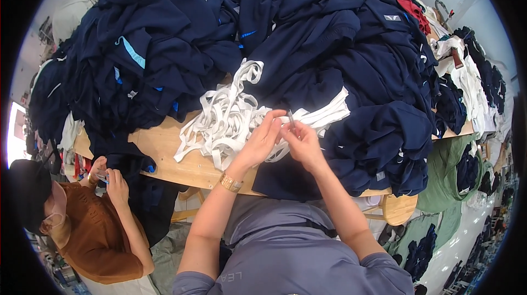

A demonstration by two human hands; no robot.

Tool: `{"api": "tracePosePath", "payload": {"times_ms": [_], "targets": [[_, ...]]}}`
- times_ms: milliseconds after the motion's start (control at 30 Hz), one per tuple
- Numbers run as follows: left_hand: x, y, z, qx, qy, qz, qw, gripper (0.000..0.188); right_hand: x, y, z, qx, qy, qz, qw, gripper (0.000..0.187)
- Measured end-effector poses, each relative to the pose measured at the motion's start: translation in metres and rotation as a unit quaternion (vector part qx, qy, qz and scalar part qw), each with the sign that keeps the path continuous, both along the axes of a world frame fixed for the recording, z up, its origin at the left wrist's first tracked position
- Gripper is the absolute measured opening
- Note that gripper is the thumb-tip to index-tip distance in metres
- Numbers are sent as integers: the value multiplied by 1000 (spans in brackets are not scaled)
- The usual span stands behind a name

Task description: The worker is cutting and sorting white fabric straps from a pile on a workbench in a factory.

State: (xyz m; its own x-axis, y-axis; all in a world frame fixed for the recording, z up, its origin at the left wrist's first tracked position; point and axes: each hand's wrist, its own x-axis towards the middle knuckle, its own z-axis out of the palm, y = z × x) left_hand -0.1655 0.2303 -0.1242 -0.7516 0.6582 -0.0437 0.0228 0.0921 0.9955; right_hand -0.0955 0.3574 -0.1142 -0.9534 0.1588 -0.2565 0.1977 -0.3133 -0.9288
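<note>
— Two heaps of navy garments (164, 48) cover nearly the whole surface (164, 147), rising beyond both hands. How much looks handled?

— Hard to judge. Nothing sits apart as a finished stack that I can make out, so most of the pile looks unsorted. A tangle of white strips (225, 119) lies just left of the hands, reaching under them, loose and jumbled.

— And the hands themselves?

— The left hand (263, 138) is half-closed, fingers curled, tips pinching a white strip end beside the right. The right hand (302, 141) is closed to a pinch round a thin dark tool (290, 118), which stands upright above its fingertips. I cannot tell what kind of tool it is.

— Anyone else?

— A person in a brown top (93, 234), down to the left, holds something small in both hands.
</note>
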Motion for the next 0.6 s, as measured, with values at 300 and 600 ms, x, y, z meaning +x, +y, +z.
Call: {"api": "tracePosePath", "payload": {"times_ms": [300, 600], "targets": [[-17, 43, 40, -154, 129, -82, 976, 49, -9, 89, 16, 222, 81, -241, 941, 10], [30, 65, -16, -291, 433, 65, 851, 79, -3, 91, 19, 354, 124, -205, 904, 13]]}}
